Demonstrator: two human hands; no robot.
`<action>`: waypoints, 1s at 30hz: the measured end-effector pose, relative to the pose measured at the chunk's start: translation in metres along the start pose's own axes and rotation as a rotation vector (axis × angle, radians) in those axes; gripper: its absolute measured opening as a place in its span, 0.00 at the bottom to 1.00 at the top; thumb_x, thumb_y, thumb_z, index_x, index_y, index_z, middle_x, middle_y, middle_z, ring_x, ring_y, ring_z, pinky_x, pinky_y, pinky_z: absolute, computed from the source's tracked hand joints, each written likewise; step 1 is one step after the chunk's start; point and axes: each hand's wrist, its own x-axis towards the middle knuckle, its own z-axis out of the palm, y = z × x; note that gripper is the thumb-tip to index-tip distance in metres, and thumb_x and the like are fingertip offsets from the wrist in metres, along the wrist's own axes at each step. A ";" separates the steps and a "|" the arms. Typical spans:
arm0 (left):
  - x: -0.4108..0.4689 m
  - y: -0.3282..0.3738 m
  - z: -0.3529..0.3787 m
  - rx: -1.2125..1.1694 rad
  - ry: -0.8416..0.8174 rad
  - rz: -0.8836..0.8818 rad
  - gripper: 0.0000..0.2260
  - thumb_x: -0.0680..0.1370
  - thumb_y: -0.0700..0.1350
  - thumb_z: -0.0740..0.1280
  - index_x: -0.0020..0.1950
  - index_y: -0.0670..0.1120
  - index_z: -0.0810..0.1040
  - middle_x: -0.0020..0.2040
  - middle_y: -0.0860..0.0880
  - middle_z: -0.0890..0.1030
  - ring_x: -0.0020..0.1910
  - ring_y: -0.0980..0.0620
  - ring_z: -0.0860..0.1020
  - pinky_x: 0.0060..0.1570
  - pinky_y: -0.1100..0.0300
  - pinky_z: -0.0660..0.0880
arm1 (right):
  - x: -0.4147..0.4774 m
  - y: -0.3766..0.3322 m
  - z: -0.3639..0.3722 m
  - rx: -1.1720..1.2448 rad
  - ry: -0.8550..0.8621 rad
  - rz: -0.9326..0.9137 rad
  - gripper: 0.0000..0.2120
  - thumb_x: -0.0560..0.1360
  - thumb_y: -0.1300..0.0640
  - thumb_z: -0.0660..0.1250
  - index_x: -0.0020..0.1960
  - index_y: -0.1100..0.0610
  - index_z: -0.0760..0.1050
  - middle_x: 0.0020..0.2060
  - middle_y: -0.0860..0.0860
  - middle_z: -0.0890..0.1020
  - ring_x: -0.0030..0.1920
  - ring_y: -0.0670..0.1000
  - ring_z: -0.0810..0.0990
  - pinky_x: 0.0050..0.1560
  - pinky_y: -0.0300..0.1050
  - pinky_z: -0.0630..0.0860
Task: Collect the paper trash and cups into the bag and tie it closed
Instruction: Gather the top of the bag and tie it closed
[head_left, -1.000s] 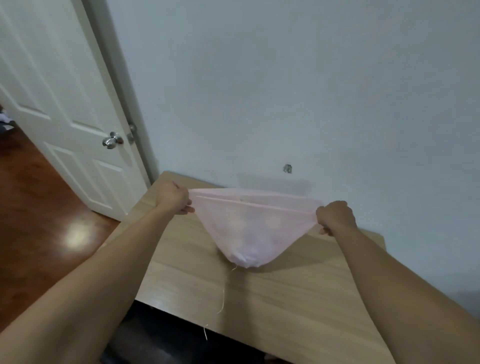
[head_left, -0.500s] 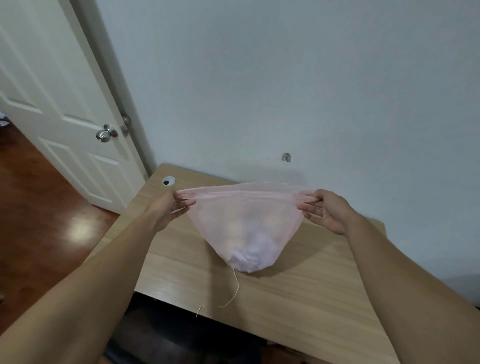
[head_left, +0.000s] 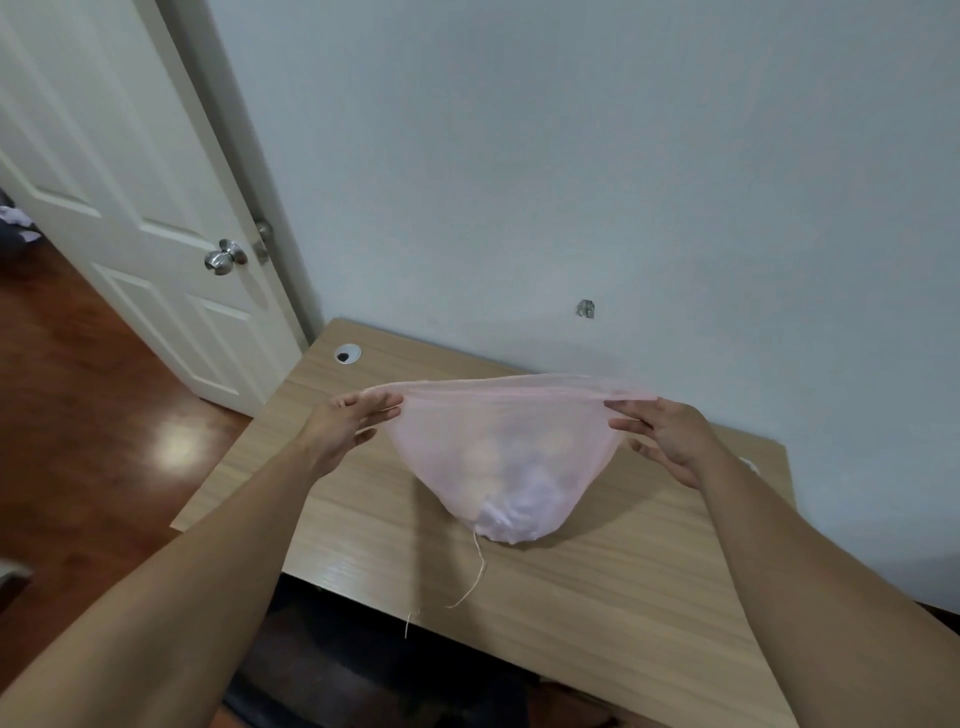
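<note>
Above the desk (head_left: 623, 597), left hand (head_left: 345, 423) and right hand (head_left: 670, 441) pinch the bag (head_left: 498, 452).

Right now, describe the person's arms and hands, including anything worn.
The left hand and right hand are bare: no gloves, no rings on the visible fingers. The left arm and right arm are bare too: no sleeves, watch or bracelet in view.

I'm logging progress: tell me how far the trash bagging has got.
Done: pale lumps of trash show through the pink bag. In hand: the left hand and right hand pinch the two ends of its rim, pulled flat. Left: no knot shows, so tying remains.
</note>
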 end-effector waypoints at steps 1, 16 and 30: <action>-0.001 0.001 0.000 0.004 0.024 0.006 0.17 0.87 0.54 0.67 0.68 0.44 0.85 0.64 0.53 0.89 0.65 0.55 0.86 0.65 0.51 0.70 | 0.000 0.000 -0.001 -0.012 0.025 -0.007 0.11 0.88 0.54 0.68 0.65 0.58 0.85 0.59 0.48 0.91 0.51 0.49 0.88 0.51 0.46 0.77; 0.002 0.007 0.021 -0.131 0.133 0.154 0.21 0.87 0.56 0.67 0.62 0.38 0.84 0.57 0.50 0.87 0.62 0.52 0.81 0.70 0.52 0.74 | -0.002 -0.035 0.019 0.494 0.081 -0.125 0.09 0.76 0.56 0.62 0.48 0.59 0.79 0.56 0.54 0.91 0.61 0.54 0.90 0.60 0.53 0.84; 0.003 0.039 0.069 -0.488 -0.114 0.150 0.31 0.91 0.60 0.50 0.33 0.49 0.72 0.30 0.50 0.78 0.42 0.50 0.87 0.63 0.51 0.77 | -0.014 -0.045 0.055 0.289 -0.113 -0.178 0.17 0.87 0.46 0.69 0.41 0.48 0.74 0.34 0.48 0.70 0.28 0.47 0.61 0.27 0.39 0.66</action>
